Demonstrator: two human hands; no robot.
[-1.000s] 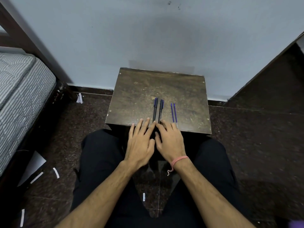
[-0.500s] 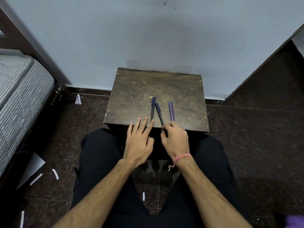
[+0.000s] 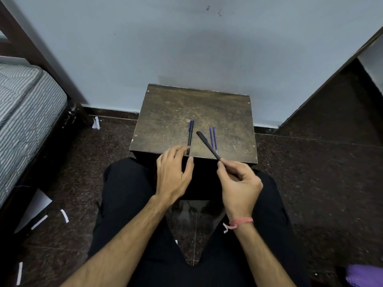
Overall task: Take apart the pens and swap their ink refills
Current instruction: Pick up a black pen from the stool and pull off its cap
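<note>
Small wooden table [image 3: 165,121] against wall, person seated at near edge. Right hand [image 3: 240,183] has lifted one pen [image 3: 208,145] off table since a moment ago, fingertips pinching its near end, far end raised over near edge. Left hand [image 3: 173,172] pulled back, fingers loosely curled at near end of second pen [image 3: 190,135], which still lies flat. Two refills [image 3: 213,139] lie parallel, right of pens. Disassembly likely starting.
</note>
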